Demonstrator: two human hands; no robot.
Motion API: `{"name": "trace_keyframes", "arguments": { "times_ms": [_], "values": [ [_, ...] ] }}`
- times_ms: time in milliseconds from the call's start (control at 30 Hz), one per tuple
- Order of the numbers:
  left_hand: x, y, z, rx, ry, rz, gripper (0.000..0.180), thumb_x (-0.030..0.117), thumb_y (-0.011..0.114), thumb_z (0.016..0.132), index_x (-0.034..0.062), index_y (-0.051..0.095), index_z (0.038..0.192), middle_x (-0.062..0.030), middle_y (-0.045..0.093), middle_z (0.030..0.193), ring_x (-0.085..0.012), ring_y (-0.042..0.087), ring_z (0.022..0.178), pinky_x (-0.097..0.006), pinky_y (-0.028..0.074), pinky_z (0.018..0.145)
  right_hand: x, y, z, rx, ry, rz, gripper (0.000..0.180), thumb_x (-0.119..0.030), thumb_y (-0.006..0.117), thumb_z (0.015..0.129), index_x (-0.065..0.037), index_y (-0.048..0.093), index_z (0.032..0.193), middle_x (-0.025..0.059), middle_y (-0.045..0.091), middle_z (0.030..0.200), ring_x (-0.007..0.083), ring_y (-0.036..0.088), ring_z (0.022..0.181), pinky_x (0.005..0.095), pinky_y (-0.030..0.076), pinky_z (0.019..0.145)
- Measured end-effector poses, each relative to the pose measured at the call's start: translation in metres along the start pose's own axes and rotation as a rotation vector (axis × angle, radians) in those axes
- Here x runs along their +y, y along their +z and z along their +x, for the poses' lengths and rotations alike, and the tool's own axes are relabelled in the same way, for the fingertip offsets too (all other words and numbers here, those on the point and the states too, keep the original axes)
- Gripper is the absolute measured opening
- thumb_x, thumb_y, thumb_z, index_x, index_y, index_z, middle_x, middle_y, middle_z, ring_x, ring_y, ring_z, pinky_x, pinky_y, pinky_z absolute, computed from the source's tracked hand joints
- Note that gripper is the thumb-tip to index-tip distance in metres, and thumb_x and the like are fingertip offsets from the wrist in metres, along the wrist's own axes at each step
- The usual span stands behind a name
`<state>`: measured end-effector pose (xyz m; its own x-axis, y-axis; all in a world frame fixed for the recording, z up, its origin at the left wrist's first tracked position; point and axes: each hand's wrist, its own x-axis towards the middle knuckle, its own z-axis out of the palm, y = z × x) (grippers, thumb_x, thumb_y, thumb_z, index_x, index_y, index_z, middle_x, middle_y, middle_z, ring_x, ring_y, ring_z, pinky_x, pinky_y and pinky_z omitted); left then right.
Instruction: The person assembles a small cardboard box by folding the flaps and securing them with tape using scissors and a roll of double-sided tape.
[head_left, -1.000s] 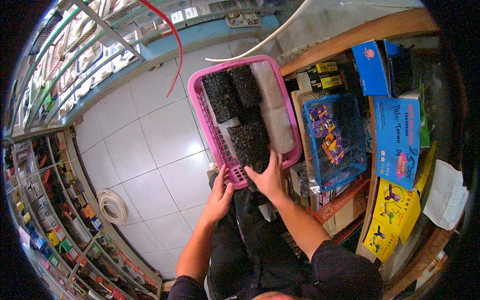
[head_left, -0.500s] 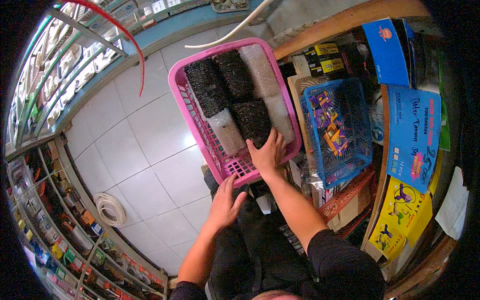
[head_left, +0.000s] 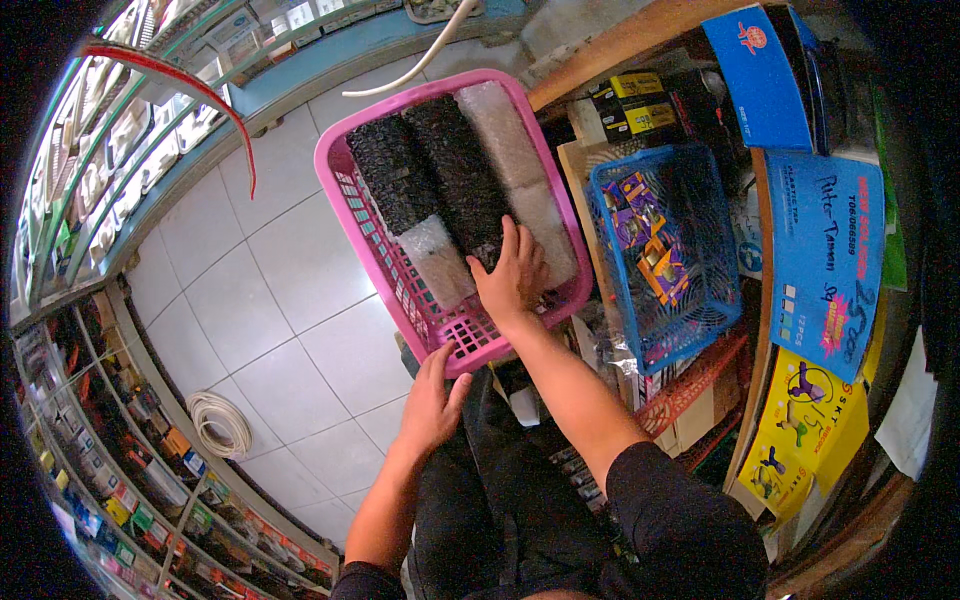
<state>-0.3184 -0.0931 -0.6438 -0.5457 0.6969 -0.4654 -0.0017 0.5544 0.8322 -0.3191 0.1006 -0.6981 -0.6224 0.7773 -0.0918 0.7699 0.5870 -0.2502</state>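
A pink plastic basket (head_left: 328, 178) stands before me with rolls in bubble wrap laid side by side. On its left lies a black bubble-wrapped roll (head_left: 395, 165), with a shorter clear-wrapped one (head_left: 437, 262) nearer me. Along the right side sit more clear-wrapped packages (head_left: 505, 135). My right hand (head_left: 512, 282) spans the near end of the middle black bubble-wrapped package (head_left: 462, 170), thumb at its left and fingers at its right. My left hand (head_left: 432, 408) is open, fingers stretched out and fingertips touching the basket's near rim.
A blue basket (head_left: 617, 290) of small purple-and-orange packets stands right of the pink one, beside blue and yellow cartons (head_left: 825, 265). A coil of white cable (head_left: 220, 425) lies on the tiled floor. Glass shelves line the left; a red cable (head_left: 190, 85) hangs in front.
My right hand has moved up and left, and the near middle black package now sits closer against the one beyond it. The whole view has shifted slightly; my left hand stays by the rim.
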Motion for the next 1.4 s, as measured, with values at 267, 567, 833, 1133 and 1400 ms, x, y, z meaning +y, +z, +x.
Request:
{"name": "trace_keyframes", "arguments": {
  "times_ms": [267, 567, 833, 1133, 1400],
  "values": [
    [-0.012, -0.015, 0.009, 0.13, -0.089, -0.162, 0.043, 0.014, 0.056, 0.09, 0.0026, 0.043, 0.13, -0.0151, 0.057, 0.112, -0.0228, 0.058, 0.097, -0.033, 0.051, 0.076, 0.012, 0.012, 0.009, 0.009, -0.069, 0.134, 0.076, -0.031, 0.075, 0.072, -0.008, 0.037, 0.134, 0.0169, 0.041, 0.123, 0.0371, 0.041, 0.112, 0.0468, 0.036, 0.093],
    [0.002, -0.005, 0.116, 0.405, -0.225, -0.998, 0.059, 0.014, 0.056, 0.092, 0.0011, 0.025, 0.14, -0.0151, 0.054, 0.12, -0.0206, 0.054, 0.109, -0.032, 0.043, 0.093, 0.021, 0.008, -0.028, 0.024, 0.001, 0.168, 0.073, -0.022, 0.075, 0.072, -0.008, 0.037, 0.132, 0.0189, 0.035, 0.121, 0.0387, 0.037, 0.11, 0.0477, 0.035, 0.093],
    [-0.017, -0.002, 0.172, 0.426, -0.131, -0.889, 0.073, 0.005, 0.058, 0.089, -0.0017, 0.012, 0.145, -0.0132, 0.053, 0.124, -0.0188, 0.053, 0.109, -0.028, 0.041, 0.093, 0.021, 0.009, -0.021, 0.021, 0.011, 0.259, 0.068, -0.02, 0.076, 0.071, -0.006, 0.041, 0.128, 0.0185, 0.036, 0.119, 0.0368, 0.037, 0.109, 0.0456, 0.035, 0.093],
    [-0.023, -0.01, 0.161, 0.357, -0.105, -0.857, 0.068, 0.002, 0.055, 0.089, 0.0033, 0.016, 0.145, -0.0148, 0.051, 0.127, -0.0206, 0.052, 0.111, -0.03, 0.041, 0.096, 0.028, 0.011, -0.022, 0.027, -0.032, 0.278, 0.068, -0.021, 0.076, 0.072, -0.006, 0.041, 0.129, 0.0184, 0.037, 0.12, 0.0362, 0.039, 0.108, 0.0452, 0.035, 0.093],
    [-0.018, 0.024, 0.044, 0.426, 0.102, -0.238, 0.047, -0.005, 0.054, 0.082, -0.0005, 0.043, 0.128, -0.0179, 0.051, 0.124, -0.0275, 0.05, 0.116, -0.035, 0.04, 0.098, 0.03, -0.01, -0.053, 0.064, -0.107, 0.426, 0.064, -0.019, 0.072, 0.075, -0.004, 0.041, 0.13, 0.0201, 0.038, 0.123, 0.0371, 0.04, 0.114, 0.0458, 0.035, 0.096]
  ]
}}
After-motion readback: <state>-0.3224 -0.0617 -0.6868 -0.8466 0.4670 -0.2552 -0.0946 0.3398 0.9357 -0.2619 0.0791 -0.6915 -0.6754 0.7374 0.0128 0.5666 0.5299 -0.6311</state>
